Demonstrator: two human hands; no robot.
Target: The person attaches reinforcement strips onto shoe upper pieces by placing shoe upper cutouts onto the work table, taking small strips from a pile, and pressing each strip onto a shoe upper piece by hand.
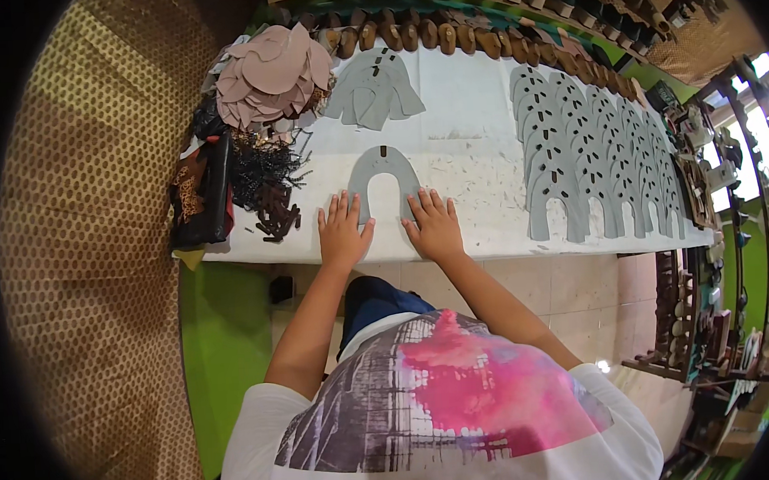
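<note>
A grey U-shaped shoe upper piece (384, 160) lies flat on the white table, curved end away from me, with a small dark brown tab at the middle of its curve. My left hand (342, 232) rests palm down beside its left leg, fingers stretched out at the edge of the piece. At the right leg my right hand (435, 227) lies flat the same way, fingers spread. Neither hand grips anything. Farther off is a loose stack of similar grey pieces (373, 93). To the right, several overlapping columns of grey pieces (563, 157) carry the same dark tabs.
Left on the table are brown strips (276, 213), a tangle of black strips (263, 164), a black-and-red bag (216, 188) and a heap of pink cutouts (271, 72). Brown shoe forms (448, 37) line the far edge. Shelves (738, 178) stand at right, a patterned curtain (98, 255) at left.
</note>
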